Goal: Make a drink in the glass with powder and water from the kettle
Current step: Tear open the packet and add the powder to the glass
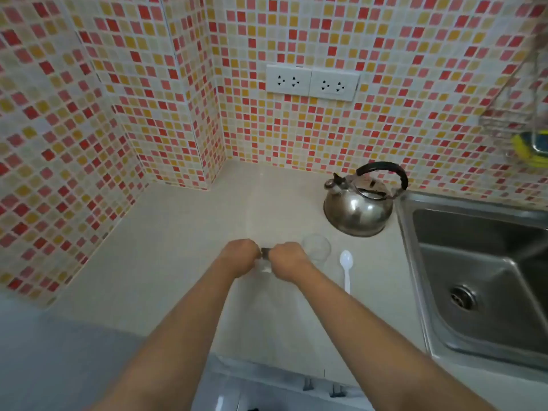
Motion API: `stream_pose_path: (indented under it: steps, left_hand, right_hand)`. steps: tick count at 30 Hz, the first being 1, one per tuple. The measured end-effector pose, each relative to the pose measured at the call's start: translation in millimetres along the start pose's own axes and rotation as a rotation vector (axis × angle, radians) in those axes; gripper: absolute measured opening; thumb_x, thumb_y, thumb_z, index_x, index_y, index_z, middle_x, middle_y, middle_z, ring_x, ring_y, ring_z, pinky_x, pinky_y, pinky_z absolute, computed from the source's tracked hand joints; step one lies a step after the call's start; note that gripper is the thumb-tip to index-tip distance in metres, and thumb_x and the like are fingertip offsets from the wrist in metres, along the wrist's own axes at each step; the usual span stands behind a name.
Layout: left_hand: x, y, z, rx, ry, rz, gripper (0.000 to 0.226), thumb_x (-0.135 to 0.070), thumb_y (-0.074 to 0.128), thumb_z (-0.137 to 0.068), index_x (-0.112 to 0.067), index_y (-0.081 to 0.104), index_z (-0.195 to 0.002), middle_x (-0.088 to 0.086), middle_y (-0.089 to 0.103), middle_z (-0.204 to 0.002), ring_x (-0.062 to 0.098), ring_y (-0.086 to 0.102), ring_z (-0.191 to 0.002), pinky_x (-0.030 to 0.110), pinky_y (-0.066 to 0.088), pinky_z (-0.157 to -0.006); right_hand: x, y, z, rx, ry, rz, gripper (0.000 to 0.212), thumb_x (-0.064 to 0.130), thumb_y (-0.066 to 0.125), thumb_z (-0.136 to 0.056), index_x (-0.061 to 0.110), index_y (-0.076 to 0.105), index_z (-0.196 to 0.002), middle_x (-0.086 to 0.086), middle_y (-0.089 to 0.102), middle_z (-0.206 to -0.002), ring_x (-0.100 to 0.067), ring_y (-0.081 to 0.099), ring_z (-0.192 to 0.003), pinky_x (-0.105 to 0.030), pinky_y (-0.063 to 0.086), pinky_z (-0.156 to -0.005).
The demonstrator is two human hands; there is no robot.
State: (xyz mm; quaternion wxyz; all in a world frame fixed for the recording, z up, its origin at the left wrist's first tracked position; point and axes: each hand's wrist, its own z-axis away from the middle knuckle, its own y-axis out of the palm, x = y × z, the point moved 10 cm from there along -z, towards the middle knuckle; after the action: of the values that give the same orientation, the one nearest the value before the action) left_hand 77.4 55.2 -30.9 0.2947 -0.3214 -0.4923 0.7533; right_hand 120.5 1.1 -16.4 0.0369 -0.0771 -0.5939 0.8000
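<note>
Both hands meet over the counter [178, 232], just left of the glass [316, 249]; the left hand [238, 256] and the right hand [286, 261] are each pinched on an end of a small dark sachet [264, 253], only a sliver of which shows between them; a bit of white shows below it, too blurred to tell what it is. The glass is clear and stands upright on the counter, touching or just behind the right hand; nothing can be made out inside it. A white plastic spoon [346, 269] lies just right of the glass, bowl pointing away from the person. The kettle [360, 207], polished steel with a black arched handle, sits farther back, beside the steel sink [474, 262]. Two socket plates [311, 83] sit on the mosaic-tiled wall [118, 84].
</note>
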Motion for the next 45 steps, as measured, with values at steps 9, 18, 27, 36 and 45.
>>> stream_pose_path:
  steps: [9,18,27,36,45]
  left_hand:
    - [-3,24,3,-0.082,-0.037,0.111,0.022,-0.017,0.049,-0.089,-0.003,0.063,-0.099,0.017,0.064,-0.109,0.034,0.062,-0.099,0.034,0.045,-0.079]
    - [-24,33,2,-0.114,0.083,-0.044,0.024,-0.007,0.04,-0.093,-0.004,0.059,-0.107,0.017,0.06,-0.114,0.032,0.058,-0.104,0.039,0.046,-0.083]
    - [-12,26,3,-0.144,0.021,0.174,0.023,-0.014,0.039,-0.096,-0.004,0.059,-0.102,0.015,0.06,-0.108,0.032,0.057,-0.102,0.038,0.043,-0.083]
    - [9,0,13,-0.302,-0.09,0.281,0.021,-0.015,0.047,-0.094,-0.011,0.068,-0.092,0.006,0.058,-0.092,0.021,0.058,-0.09,0.026,0.035,-0.066]
    - [-9,-79,14,-0.442,-0.055,0.313,0.013,-0.019,0.061,-0.087,-0.015,0.073,-0.085,0.008,0.061,-0.091,0.021,0.058,-0.083,0.028,0.04,-0.067]
  right_hand:
    - [10,33,-4,-0.051,-0.016,-0.034,0.029,-0.001,0.043,-0.087,-0.001,0.065,-0.106,-0.022,0.066,-0.112,-0.038,0.062,-0.104,-0.042,0.047,-0.089]
    - [9,38,3,-0.113,-0.007,-0.107,0.03,-0.005,0.041,-0.085,-0.004,0.058,-0.109,-0.023,0.061,-0.113,-0.038,0.058,-0.103,-0.042,0.044,-0.084]
    - [12,32,10,-0.111,0.036,0.001,0.019,0.014,0.074,-0.062,0.015,0.072,-0.081,-0.003,0.071,-0.08,-0.015,0.066,-0.074,-0.024,0.05,-0.054]
    - [4,18,-4,-0.172,0.096,-0.261,0.042,-0.007,0.043,-0.085,-0.003,0.051,-0.126,-0.024,0.058,-0.121,-0.038,0.058,-0.109,-0.043,0.049,-0.087]
    - [-40,-54,4,-0.272,0.294,-0.449,0.035,0.032,0.055,-0.092,-0.002,0.066,-0.096,-0.022,0.066,-0.1,-0.039,0.064,-0.092,-0.038,0.049,-0.073]
